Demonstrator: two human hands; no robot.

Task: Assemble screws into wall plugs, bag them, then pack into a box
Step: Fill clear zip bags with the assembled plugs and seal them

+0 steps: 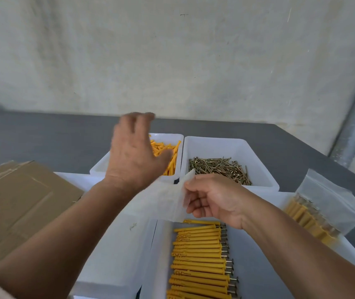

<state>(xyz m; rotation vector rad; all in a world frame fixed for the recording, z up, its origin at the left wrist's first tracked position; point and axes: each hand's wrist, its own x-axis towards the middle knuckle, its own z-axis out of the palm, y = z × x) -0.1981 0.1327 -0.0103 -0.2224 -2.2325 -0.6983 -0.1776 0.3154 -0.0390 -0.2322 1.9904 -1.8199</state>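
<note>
At a grey worktable [42, 137] against a bare wall, flattened cardboard [21, 197] lies at the left, no box yet folded from it. A bin [98, 168] of loose yellow wall plugs [168, 152] stands just beside a bin of screws [217, 168].

The likely trouble lies in the middle. The thin clear bag [165, 199] hangs from one edge only and could sag closed, or slip, before anything goes in. The assembled plugs [200, 255], ranked in the near tray just below it, carry projecting screw heads that could snag or pierce the film if pushed in carelessly. A hasty sweep over the plug bin could also scatter loose plugs.

The left hand [135, 154], blurred, is raised over the plug bin with fingers spread wide, gripping nothing. Whether its wrist brushes the bag cannot be told. The right hand [213, 197], fingers curled, pinches the bag's right edge between thumb and forefinger, in front of the screw bin. At the far right, a filled bag [327, 203] of assembled plugs rests on a white tray.
</note>
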